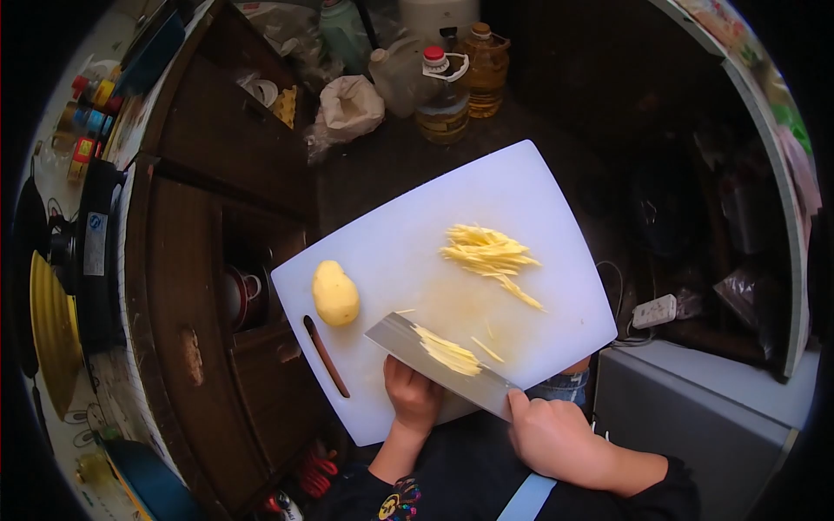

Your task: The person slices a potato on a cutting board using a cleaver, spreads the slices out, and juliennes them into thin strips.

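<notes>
My right hand (552, 437) is wrapped round the handle end of a wide cleaver (439, 365) over the near edge of a white cutting board (404, 230). Pale yellow potato strips (447, 352) lie on the blade. At the near side of the blade is my left hand (412, 395), its fingers curled and partly hidden behind the metal; what they hold, if anything, is hidden. A whole peeled potato (335, 293) rests on the board's left part. Farther back on the right lies a pile of potato strips (489, 252), with a few loose strips nearer the cleaver.
Oil bottles (443, 108) and an open plastic bag (350, 106) stand behind the board. Dark wooden drawers (187, 321) are at the left. A power strip (654, 312) lies at the right, above a grey cabinet (686, 417).
</notes>
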{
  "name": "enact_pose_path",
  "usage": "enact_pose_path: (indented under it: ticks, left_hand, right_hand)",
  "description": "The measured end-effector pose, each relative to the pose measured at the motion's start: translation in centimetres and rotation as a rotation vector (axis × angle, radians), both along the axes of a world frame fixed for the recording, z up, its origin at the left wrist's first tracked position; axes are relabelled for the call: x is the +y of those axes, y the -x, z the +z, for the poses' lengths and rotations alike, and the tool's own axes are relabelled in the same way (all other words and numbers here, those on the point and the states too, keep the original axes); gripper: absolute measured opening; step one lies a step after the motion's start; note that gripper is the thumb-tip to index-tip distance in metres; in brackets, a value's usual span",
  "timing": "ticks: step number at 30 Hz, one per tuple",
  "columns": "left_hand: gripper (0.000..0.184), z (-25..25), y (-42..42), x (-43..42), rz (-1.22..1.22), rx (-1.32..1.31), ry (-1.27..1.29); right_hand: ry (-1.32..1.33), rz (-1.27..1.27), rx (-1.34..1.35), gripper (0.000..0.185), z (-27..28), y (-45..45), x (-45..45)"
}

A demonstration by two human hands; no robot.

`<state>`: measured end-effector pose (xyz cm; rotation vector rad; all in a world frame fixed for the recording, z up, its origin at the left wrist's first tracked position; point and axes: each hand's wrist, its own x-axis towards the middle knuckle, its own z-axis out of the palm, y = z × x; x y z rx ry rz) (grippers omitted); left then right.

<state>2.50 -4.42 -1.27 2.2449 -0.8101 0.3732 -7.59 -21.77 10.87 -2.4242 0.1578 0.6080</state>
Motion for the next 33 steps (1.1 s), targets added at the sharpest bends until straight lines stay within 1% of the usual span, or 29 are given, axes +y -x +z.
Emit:
enact_pose_path:
  ticks: [4, 7, 13, 14, 17, 23, 26, 33]
  left_hand:
    - [0.033, 0.1, 0.0, -0.1, 0.013, -0.001, 0.013]
    - [0.033, 0.3, -0.1, -0.2, 0.006, -0.004, 0.017]
    - [0.029, 0.3, -0.1, -0.2, 0.016, 0.016, 0.007]
    - [0.028, 0.3, 0.0, -0.2, 0.018, 0.007, -0.001]
    - [0.027, 0.3, 0.0, -0.3, 0.023, -0.013, -0.010]
    - [0.027, 0.7, 0.0, -0.4, 0.025, -0.015, 0.000]
    - [0.028, 0.7, 0.1, -0.5, 0.026, -0.019, 0.029]
    - [0.030, 0.6, 0.1, -0.4, 0.011, -0.025, 0.052]
  right_hand:
    - [0.004, 0.010, -0.043, 0.017, -0.3, -0.7, 0.4]
    - [0.016, -0.002, 0.089, 0.034, -0.4, -0.5, 0.5]
    - [0.056, -0.057, -0.007, 0.026, 0.2, 0.6, -0.8]
    - [0.056, -0.054, 0.016, 0.025, 0.5, 0.7, -1.0]
    - [0.059, -0.042, -0.045, 0.020, 0.5, 1.3, -1.2]
    - [0.091, -0.086, -0.096, 0.020, 1.1, 2.2, -1.3]
    - [0.054, -0.044, -0.080, 0.021, 2.2, 3.0, -1.3]
    - [0.085, -0.004, -0.083, 0.025, 2.5, 3.7, -0.5]
